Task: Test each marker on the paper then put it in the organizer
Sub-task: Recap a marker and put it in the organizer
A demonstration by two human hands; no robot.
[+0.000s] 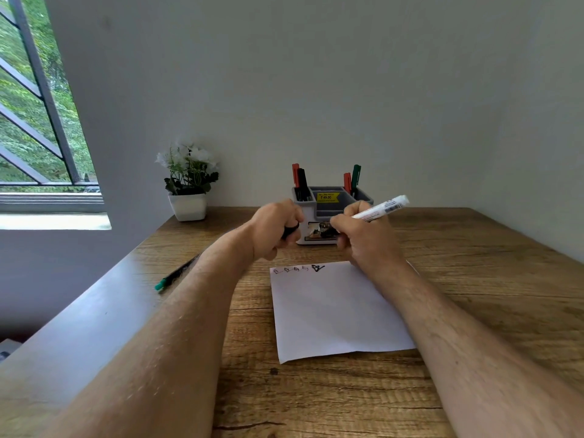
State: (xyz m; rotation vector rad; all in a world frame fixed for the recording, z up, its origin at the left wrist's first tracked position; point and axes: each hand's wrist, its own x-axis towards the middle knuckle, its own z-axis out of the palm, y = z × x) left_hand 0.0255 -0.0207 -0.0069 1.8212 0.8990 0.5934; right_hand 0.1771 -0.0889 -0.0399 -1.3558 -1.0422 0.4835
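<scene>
Both bare forearms are stretched forward side by side, the hands raised close together but apart. The left hand [274,227] is curled into a fist, knuckles up, with a small black cap [290,230] pinched in its fingers. The right hand [363,235] is closed around a white marker [380,208], whose free end is pointed up and to the right.

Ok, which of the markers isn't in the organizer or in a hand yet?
The green-capped marker lying flat on the table's left side, beside the left forearm. The others stand upright in the organizer, except the white one held by the right hand.
</scene>
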